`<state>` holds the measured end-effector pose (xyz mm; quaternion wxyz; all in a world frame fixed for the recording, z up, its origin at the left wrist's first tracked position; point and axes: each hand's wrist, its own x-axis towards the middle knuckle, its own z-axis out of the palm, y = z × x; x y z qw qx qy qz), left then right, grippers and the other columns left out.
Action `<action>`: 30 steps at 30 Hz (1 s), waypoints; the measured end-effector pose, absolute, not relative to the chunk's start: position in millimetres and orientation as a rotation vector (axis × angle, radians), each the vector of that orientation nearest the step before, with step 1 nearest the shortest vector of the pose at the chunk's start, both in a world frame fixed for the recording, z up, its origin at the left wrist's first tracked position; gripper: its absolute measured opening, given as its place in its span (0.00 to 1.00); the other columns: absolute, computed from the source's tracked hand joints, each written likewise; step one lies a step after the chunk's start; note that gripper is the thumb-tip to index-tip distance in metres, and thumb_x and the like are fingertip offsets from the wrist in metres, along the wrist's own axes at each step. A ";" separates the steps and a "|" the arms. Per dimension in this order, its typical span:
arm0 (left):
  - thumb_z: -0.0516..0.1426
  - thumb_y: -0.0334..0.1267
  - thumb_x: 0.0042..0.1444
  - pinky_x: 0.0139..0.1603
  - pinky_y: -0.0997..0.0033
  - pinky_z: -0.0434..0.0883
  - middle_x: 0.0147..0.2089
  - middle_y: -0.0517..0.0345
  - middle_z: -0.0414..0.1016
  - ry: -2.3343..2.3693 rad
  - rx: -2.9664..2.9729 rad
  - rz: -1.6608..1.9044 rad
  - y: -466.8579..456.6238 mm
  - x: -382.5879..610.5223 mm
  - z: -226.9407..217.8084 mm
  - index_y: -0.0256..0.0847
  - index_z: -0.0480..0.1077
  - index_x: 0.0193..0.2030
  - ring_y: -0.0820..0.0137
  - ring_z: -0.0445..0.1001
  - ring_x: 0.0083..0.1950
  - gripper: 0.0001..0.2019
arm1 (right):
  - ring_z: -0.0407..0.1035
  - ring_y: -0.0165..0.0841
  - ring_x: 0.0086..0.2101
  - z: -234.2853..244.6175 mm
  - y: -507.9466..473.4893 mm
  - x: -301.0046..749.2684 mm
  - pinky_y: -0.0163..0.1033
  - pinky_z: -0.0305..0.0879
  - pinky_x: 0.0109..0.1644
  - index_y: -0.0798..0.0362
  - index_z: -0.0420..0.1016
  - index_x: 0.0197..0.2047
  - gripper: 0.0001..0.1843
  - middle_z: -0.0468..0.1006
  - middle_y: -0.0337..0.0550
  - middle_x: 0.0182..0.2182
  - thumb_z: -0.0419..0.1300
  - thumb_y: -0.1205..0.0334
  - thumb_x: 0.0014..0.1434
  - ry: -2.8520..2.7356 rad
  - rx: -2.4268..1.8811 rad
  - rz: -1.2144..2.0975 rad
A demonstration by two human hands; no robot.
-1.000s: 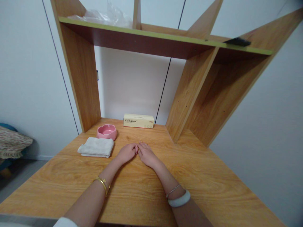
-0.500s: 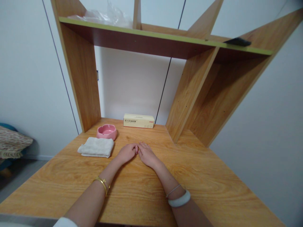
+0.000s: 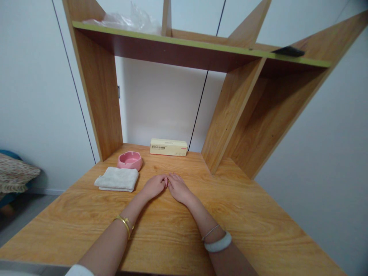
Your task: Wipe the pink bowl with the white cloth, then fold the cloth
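My left hand and my right hand lie palm down on the wooden desk, side by side with fingertips touching. Both hands hold nothing and their fingers lie flat. A folded white cloth rests just left of my left hand. Behind the cloth sits a pink ashtray. A long cream box lies at the back of the desk, beyond my hands.
A wooden shelf unit rises from the back of the desk. Clear plastic and a dark flat object lie on its upper shelf. A bed edge shows at far left.
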<state>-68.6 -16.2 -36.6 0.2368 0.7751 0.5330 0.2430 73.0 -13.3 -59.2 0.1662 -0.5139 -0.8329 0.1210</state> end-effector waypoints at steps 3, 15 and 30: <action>0.47 0.27 0.51 0.34 0.75 0.64 0.27 0.57 0.73 1.469 2.124 0.658 -16.6 -68.5 -35.8 0.39 0.68 0.25 0.70 0.70 0.32 0.11 | 0.52 0.39 0.61 -60.0 -12.4 73.4 0.50 0.50 0.61 0.56 0.64 0.58 0.22 0.62 0.55 0.59 0.47 0.68 0.61 -2.374 -1.459 0.337; 0.47 0.28 0.51 0.36 0.74 0.64 0.27 0.57 0.74 1.471 2.118 0.651 -15.2 -69.1 -37.9 0.40 0.69 0.26 0.70 0.71 0.33 0.11 | 0.52 0.40 0.61 -62.7 -10.7 73.4 0.52 0.49 0.62 0.54 0.62 0.59 0.23 0.61 0.54 0.60 0.47 0.67 0.61 -2.366 -1.466 0.349; 0.47 0.26 0.50 0.35 0.76 0.65 0.28 0.58 0.74 1.460 2.126 0.647 -12.9 -69.8 -39.1 0.39 0.68 0.26 0.71 0.71 0.32 0.11 | 0.52 0.40 0.61 -60.4 -12.3 72.9 0.51 0.50 0.62 0.55 0.62 0.59 0.23 0.61 0.54 0.60 0.47 0.68 0.61 -2.371 -1.471 0.342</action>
